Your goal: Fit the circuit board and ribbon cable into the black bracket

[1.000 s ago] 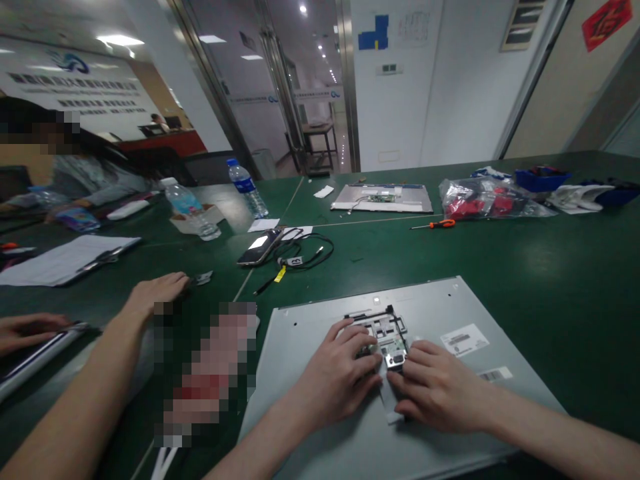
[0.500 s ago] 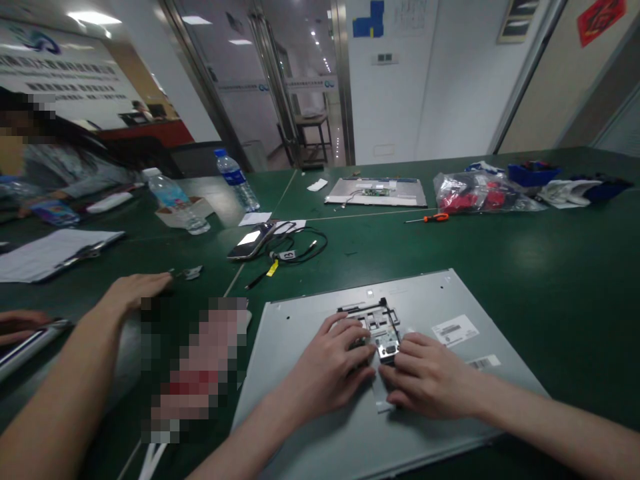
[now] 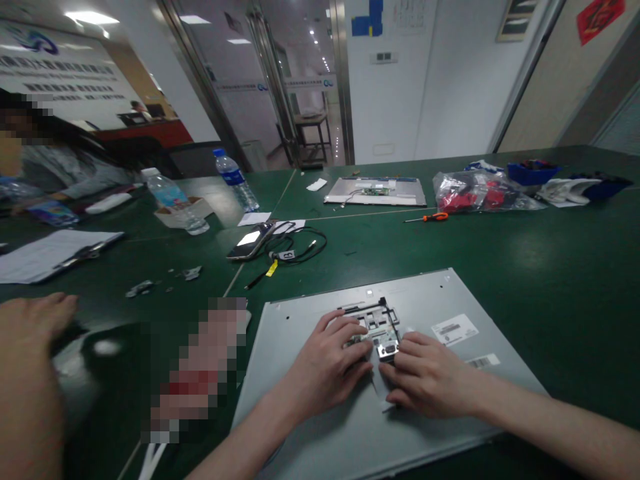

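Observation:
A flat grey metal panel [image 3: 425, 427] lies on the green table in front of me, with a small circuit board in a metal frame [image 3: 383, 317] near its middle. My left hand [image 3: 333, 357] rests over the board's left side, fingers bent and apart, fingertips touching it. On the opposite side, my right hand [image 3: 433, 373] is closed at the board's lower right corner beside a silver connector [image 3: 388, 349]. A thin clear strip [image 3: 384, 393] runs beneath the right fingers, which seem to pinch it. The fingers hide part of the board and strip.
A co-worker's arm [image 3: 30, 373] reaches in from the left. Near it are small metal bits [image 3: 140, 288] and a blurred-out item [image 3: 200, 367]. Beyond the panel lie a phone [image 3: 250, 241], black cables [image 3: 310, 250], a screwdriver [image 3: 435, 217], another panel [image 3: 400, 195] and bottles [image 3: 235, 177].
The co-worker's arm has drawn back to the left, uncovering small metal bits. My left hand has shifted slightly left; my right hand has stayed in place. The clear strip has tilted a little.

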The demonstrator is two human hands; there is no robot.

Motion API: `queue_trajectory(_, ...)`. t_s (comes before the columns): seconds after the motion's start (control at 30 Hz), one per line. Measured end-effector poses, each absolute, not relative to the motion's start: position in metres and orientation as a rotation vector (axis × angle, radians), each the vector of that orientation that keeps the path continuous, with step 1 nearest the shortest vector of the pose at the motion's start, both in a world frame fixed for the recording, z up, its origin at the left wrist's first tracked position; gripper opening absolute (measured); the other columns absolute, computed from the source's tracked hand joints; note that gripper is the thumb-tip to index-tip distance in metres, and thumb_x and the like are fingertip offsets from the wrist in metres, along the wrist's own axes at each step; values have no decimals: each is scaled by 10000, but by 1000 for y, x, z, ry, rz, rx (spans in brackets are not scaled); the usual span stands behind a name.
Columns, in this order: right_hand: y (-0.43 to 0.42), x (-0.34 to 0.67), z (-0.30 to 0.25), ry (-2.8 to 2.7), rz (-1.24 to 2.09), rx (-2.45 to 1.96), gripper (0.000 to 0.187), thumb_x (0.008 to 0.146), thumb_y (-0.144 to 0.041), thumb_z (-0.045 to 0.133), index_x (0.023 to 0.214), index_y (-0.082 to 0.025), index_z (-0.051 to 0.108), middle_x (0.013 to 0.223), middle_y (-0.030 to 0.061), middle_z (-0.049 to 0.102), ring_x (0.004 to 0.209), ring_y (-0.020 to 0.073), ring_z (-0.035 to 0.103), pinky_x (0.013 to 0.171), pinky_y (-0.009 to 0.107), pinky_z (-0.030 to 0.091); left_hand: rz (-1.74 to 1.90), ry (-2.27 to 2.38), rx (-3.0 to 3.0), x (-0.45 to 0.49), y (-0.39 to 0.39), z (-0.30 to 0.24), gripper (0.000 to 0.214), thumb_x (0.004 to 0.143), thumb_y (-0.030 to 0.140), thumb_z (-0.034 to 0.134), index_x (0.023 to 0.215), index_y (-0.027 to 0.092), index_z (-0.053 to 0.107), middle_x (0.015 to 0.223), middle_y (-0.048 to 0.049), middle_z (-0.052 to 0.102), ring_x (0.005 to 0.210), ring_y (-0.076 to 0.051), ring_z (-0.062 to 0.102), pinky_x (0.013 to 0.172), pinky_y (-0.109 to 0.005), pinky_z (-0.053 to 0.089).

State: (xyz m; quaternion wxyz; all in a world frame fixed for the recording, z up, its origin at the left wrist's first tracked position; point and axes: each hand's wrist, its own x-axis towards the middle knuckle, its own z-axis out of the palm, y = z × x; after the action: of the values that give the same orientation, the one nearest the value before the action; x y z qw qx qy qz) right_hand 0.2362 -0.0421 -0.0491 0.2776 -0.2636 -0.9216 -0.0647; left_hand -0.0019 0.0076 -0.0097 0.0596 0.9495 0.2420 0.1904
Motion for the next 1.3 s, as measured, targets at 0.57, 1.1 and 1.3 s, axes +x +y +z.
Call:
queue_trajectory(0.57,-42,235,-51,-2470,-187,-713,256,1013,-352,544,1049,-134,674,768,28,658,740,202,529,736,355,367,515,715,2914,-2,8,-12,166,957,279,612,1096,252,700,1164,-39,702,1126,-254,621,1105,-516,364)
queue_trajectory(1.1,-43,236,-43,-2521,-174,-649,271,1037,-376,522,1098,-154,664,736,14,629,692,189,517,666,345,366,510,706,2919,-2,9,-13,188,942,297,639,1114,249,697,1147,-42,699,1115,-248,621,1101,-494,371)
queue_trajectory(1.3,-45,239,-44,-2542,-155,-569,230,978,-239,549,1155,-132,652,764,19,637,700,184,510,682,348,383,494,708,2905,-2,8,-11,196,946,291,628,1126,251,694,1148,-46,698,1116,-257,621,1096,-508,372)
